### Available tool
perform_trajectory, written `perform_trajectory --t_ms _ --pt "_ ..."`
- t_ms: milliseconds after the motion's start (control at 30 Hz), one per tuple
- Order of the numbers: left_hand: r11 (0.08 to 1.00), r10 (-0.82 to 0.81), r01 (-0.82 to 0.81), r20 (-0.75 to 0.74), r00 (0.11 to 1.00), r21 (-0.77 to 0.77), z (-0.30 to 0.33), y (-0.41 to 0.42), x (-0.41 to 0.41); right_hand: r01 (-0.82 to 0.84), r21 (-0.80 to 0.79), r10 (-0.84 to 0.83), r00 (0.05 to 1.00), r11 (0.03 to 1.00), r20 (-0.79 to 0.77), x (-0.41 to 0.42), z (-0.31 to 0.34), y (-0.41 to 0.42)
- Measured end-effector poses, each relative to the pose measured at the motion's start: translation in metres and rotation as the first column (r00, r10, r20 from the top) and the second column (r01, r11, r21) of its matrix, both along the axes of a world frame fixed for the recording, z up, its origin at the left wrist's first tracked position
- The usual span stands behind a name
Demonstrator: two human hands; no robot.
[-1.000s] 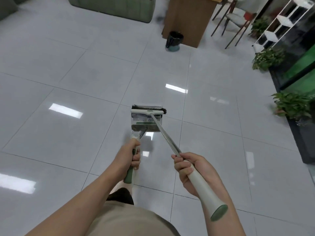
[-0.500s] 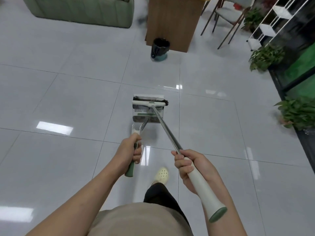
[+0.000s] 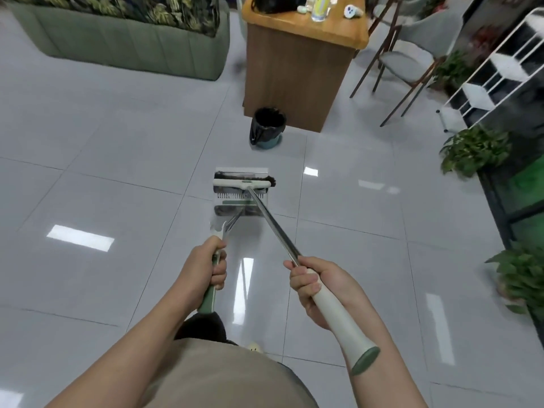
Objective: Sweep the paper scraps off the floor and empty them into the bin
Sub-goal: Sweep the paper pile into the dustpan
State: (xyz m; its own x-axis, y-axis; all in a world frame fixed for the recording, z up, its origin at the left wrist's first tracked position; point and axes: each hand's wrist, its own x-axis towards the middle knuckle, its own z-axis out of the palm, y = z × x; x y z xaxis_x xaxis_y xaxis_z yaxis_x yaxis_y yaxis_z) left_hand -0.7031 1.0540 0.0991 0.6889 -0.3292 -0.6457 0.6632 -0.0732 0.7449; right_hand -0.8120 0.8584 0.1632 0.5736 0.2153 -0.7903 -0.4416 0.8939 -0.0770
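The left hand (image 3: 206, 266) grips the dustpan (image 3: 240, 198) handle and the right hand (image 3: 318, 287) is wrapped round the broom (image 3: 244, 184) handle, pressing its head across the pan's mouth, probably to trap scraps (unseen) while approaching the lined bin (image 3: 268, 128) at upper centre.

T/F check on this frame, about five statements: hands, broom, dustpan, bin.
1. The left hand grips the dustpan handle. True.
2. The right hand is empty. False: it grips the broom handle.
3. The broom head rests across the dustpan. True.
4. The bin lies tipped over. False: it stands upright, lined with a black bag.
5. The bin stands beside the sofa. False: it stands at the foot of the wooden desk.
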Motion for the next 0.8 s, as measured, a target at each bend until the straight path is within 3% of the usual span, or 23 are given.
perform_trajectory --t_ms 500,800 --pt "0.997 -0.047 0.042 0.089 0.995 0.061 -0.020 -0.248 0.404 0.040 -0.039 -0.041 0.999 0.998 -0.029 0.378 -0.051 -0.223" --pt "0.982 -0.090 0.066 0.126 0.988 0.179 -0.038 -0.381 0.560 0.005 0.043 -0.004 0.999 0.999 -0.033 0.549 -0.058 -0.370"
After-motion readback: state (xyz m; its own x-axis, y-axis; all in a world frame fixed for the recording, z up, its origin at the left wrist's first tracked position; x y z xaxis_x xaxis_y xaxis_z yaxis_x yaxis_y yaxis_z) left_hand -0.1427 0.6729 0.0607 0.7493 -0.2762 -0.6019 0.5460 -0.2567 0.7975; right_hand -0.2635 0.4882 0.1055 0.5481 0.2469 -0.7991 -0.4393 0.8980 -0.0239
